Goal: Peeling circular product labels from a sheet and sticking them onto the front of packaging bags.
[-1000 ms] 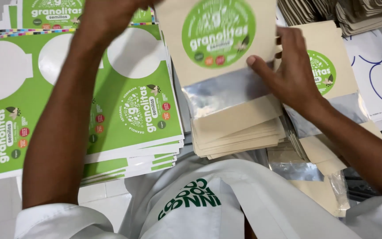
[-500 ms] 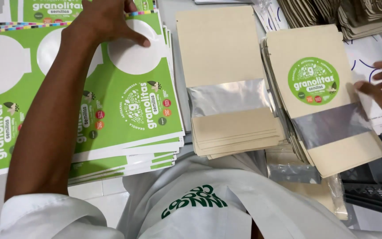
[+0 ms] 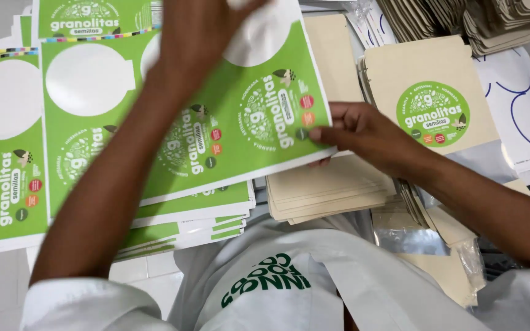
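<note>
The left hand is gripping the far edge of a green sticker sheet, and the right hand is pinching its near corner, holding it lifted over the sheet stack. Keeping the sheet flat should ease peeling. A labelled kraft pouch is lying just beyond the right hand.

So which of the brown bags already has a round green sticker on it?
The brown bag on top of the right-hand pile, beside the right hand. The pile of bags in the middle shows plain brown, no sticker.
</note>
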